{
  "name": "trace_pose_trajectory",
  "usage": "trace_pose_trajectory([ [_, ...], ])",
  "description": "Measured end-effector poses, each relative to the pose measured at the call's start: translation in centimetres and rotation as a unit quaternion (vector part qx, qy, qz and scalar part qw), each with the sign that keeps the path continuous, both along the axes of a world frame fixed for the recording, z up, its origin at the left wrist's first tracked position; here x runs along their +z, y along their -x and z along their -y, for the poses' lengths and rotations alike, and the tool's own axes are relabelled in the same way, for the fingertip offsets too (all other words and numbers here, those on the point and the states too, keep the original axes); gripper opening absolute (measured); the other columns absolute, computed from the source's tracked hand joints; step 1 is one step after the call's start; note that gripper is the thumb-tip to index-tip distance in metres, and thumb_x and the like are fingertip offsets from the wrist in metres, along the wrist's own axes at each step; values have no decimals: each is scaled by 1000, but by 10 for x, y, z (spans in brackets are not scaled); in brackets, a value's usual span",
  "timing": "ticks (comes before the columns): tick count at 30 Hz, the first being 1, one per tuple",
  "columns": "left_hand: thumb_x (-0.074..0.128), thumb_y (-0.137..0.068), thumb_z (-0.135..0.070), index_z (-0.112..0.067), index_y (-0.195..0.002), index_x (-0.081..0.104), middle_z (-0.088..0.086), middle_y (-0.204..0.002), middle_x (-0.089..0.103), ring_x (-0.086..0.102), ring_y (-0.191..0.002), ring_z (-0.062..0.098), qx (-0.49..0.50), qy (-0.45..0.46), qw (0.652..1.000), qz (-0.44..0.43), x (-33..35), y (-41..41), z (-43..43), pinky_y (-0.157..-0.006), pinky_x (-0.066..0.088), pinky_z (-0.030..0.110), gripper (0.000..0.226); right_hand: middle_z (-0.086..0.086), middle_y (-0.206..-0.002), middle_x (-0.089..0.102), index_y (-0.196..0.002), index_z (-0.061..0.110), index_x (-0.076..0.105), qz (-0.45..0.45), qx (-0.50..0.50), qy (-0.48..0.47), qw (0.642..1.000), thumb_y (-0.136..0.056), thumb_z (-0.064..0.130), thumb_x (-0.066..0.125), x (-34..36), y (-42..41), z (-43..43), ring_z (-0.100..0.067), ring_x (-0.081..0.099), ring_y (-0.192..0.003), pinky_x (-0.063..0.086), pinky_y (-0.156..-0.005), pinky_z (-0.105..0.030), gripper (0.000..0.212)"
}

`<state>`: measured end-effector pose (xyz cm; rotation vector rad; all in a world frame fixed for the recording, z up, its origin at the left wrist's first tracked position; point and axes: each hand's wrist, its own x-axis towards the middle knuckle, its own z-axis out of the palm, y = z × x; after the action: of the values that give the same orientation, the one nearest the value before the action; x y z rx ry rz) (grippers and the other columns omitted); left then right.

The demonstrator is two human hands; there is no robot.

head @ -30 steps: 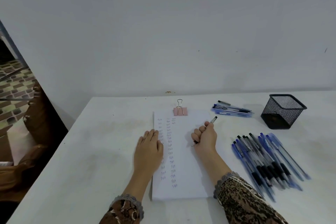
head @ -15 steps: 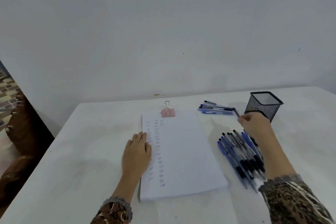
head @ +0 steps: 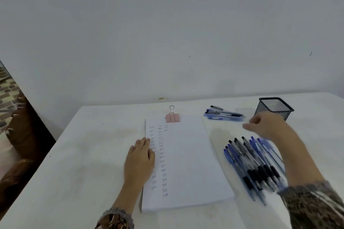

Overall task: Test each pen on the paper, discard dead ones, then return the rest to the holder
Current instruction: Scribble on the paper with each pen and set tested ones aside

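Left hand (head: 139,160) lies flat, fingers straight, on the left edge of the clipped paper (head: 189,163) — right hand (head: 268,128), blurred, hovers with fingers loosely extended between the mesh holder (head: 270,110) and the big pen pile (head: 251,163) on the counter (head: 83,154); a smaller pen bundle (head: 223,114) lies just left of the holder

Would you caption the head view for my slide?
Left hand rests on the paper; right hand hovers between small pen pile and large pen pile.
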<state>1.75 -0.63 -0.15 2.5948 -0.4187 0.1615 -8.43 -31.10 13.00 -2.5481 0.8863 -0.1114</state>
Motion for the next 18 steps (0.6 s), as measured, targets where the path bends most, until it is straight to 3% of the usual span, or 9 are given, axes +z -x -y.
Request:
trace_pose_trajectory([
  [2,30,-98,-23,-12,-141,38,1,-148,35,30,-137,19,0,4,1000,1,-2,-1,0,-116,20,31,44,-12,-99,66,-104,10,62,-21,34,-22,999,-91,32,59,23,-20,5,-23,57,-80,47,-77,-32,25],
  [5,23,-96,-28,-12,-141,38,1,-148,35,28,-139,17,-4,4,1000,3,-3,-2,0,-116,15,29,50,-12,-98,62,-111,2,60,-102,101,-37,989,-97,20,45,28,-62,8,-22,51,-81,44,-71,-30,28],
  [7,29,-98,-23,-13,-141,36,1,-149,34,28,-138,18,-2,5,1000,-1,-3,-2,0,-116,18,30,45,-16,-112,59,-105,1,57,-161,151,-7,975,-98,15,36,8,-85,7,-18,44,-86,42,-79,-32,26],
  [9,32,-98,-21,-13,-142,35,0,-149,33,27,-139,17,-3,7,1000,0,-1,-1,0,-116,17,29,44,-16,-126,54,-111,-2,54,-193,194,39,961,-97,11,35,-20,-101,10,-19,49,-97,41,-92,-35,27],
  [12,32,-98,-21,-14,-142,35,-1,-149,33,28,-138,18,-4,6,1000,-4,0,0,0,-116,21,31,45,-24,-120,56,-114,-8,56,-170,223,93,955,-91,5,42,-53,-110,22,-34,53,-111,41,-87,-36,30],
  [15,33,-98,-20,-12,-141,37,0,-147,36,33,-135,20,-5,4,1000,-2,-1,-1,0,-113,25,33,44,-16,-123,52,-117,1,57,-136,210,117,961,-92,5,45,-64,-111,28,-30,50,-115,39,-93,-31,28],
  [18,35,-97,-19,-10,-139,39,3,-146,39,35,-134,22,-3,9,1000,2,-2,-2,0,-113,26,34,43,-15,-125,51,-121,5,49,-121,188,123,967,-93,8,44,-74,-112,30,-29,51,-114,40,-90,-30,28],
])
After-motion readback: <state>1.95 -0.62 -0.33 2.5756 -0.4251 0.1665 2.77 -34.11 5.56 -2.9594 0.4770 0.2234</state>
